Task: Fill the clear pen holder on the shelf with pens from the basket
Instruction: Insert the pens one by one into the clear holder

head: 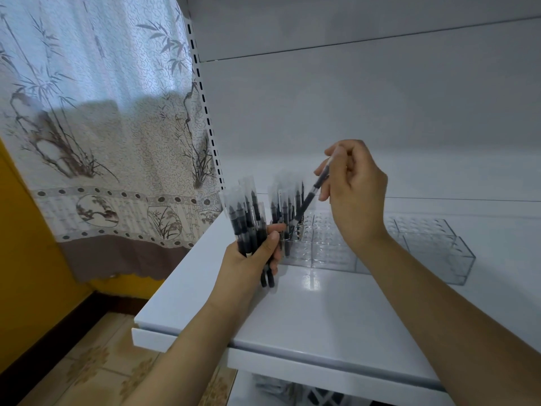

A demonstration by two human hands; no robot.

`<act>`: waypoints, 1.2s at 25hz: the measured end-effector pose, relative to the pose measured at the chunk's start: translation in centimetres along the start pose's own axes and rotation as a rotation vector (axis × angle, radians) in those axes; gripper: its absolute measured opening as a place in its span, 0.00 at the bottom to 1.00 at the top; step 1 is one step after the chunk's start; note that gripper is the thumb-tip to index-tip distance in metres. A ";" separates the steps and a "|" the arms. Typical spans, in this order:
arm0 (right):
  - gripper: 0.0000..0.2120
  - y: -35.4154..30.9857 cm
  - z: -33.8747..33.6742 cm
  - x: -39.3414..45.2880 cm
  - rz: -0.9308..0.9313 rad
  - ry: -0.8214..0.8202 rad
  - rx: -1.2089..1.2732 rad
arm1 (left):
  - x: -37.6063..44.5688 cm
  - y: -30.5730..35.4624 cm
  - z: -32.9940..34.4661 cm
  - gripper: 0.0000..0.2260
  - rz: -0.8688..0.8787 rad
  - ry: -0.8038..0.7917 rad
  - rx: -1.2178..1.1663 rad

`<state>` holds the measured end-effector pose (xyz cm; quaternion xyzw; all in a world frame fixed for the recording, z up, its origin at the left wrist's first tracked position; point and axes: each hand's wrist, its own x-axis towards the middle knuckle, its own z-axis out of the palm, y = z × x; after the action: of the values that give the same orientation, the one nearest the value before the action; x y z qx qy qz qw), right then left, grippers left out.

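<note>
Head view looks down on a white shelf (322,317) where a clear holder (330,247) sits toward the back, well in from the front edge. It is a long, see-through box divided into sections, its top pierced with rows of round holes; a similar clear section (439,253) extends to the right. At the holder's left end a cluster of pens (285,200) stands upright in the holes, dark barrels under clear caps. The holes further right hold nothing.

The left hand (257,253) hovers just left of the holder with its fingers and thumb wrapped round a bundle (248,221) of the same dark pens, caps up, fanned slightly, their lower ends poking out below the fist above the shelf surface.

The right hand (354,189) is raised above the holder, wrist bent, and pinches a single pen (310,197) between thumb and fingers near its upper end. That pen slants down and to the left, its lower tip at the standing cluster; whether it has entered a hole cannot be told.

A curtain (96,127) printed with bamboo hangs to the left of the shelf unit, over a yellow wall (26,259). Below the shelf edge, part of a basket (316,397) shows.
</note>
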<state>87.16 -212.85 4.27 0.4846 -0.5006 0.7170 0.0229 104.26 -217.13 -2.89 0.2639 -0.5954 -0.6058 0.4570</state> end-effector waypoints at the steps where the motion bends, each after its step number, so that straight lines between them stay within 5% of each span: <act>1: 0.09 0.2 0.1 -0.1 -0.043 -0.029 -0.089 | 0.0 -0.1 0.1 0.08 -0.010 0.009 0.001; 5: 0.10 0.8 0.6 -0.6 -0.108 -0.198 -0.299 | 0.2 -0.2 0.1 0.08 -0.005 0.031 0.028; 14: 0.10 1.1 0.4 0.0 -0.153 -0.205 -0.374 | -0.1 0.2 0.2 0.14 0.017 0.016 0.138; 20: 0.14 2.0 0.8 -0.3 -0.116 -0.503 -0.557 | -0.4 0.4 0.5 0.07 -0.012 -0.001 0.005; 26: 0.17 1.2 0.3 0.0 -0.171 -0.296 -0.502 | -0.4 0.5 0.5 0.11 -0.010 -0.020 -0.042; 30: 0.13 0.2 1.0 -1.1 -0.259 -0.620 -0.419 | -0.3 0.3 0.4 0.10 0.007 -0.020 -0.064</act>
<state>88.32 -213.18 3.32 0.7222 -0.5539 0.4101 0.0594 104.13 -216.59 -2.59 0.2409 -0.5810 -0.6255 0.4617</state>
